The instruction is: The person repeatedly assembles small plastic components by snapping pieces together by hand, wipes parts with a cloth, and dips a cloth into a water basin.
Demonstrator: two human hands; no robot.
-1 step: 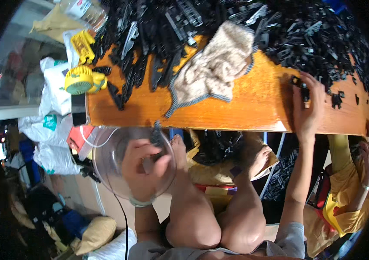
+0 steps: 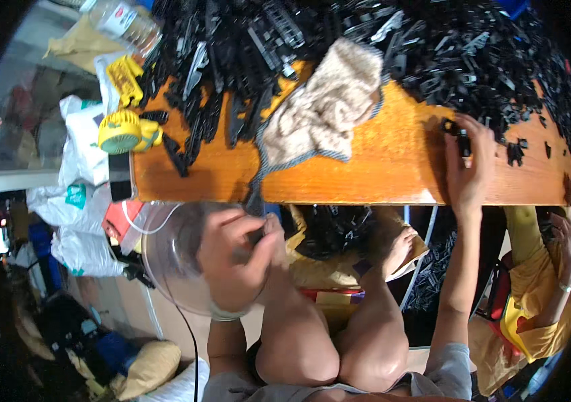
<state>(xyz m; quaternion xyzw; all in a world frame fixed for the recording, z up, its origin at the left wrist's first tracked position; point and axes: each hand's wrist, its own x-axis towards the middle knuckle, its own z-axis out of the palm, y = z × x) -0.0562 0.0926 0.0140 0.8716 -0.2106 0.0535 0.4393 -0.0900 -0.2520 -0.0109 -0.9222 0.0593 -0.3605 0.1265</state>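
My right hand (image 2: 472,164) rests on the wooden table at the right, its fingers closed around a small black plastic part (image 2: 463,143). Just beyond it lies a heap of black plastic parts (image 2: 460,67). Below the table's front edge, my left hand (image 2: 238,258) is raised above my lap, smeared by motion. A long dark piece (image 2: 254,199) shows at its fingertips and seems pinched there; its kind cannot be made out. Behind this hand is a clear round plastic bowl (image 2: 164,261). A beige cloth (image 2: 329,107) with a striped border lies crumpled mid-table.
At the table's left end are a yellow hand fan (image 2: 124,132), a yellow plastic piece (image 2: 124,79) and a clear bottle (image 2: 128,27). White bags (image 2: 84,248) hang or stand at the left. Another person's arm (image 2: 567,261) is at the right. Black parts (image 2: 433,275) fill a space under the table.
My left hand has shifted a little to the right, away from the bowl's middle, with the dark piece. My right hand keeps its grip on the black part in nearly the same place.
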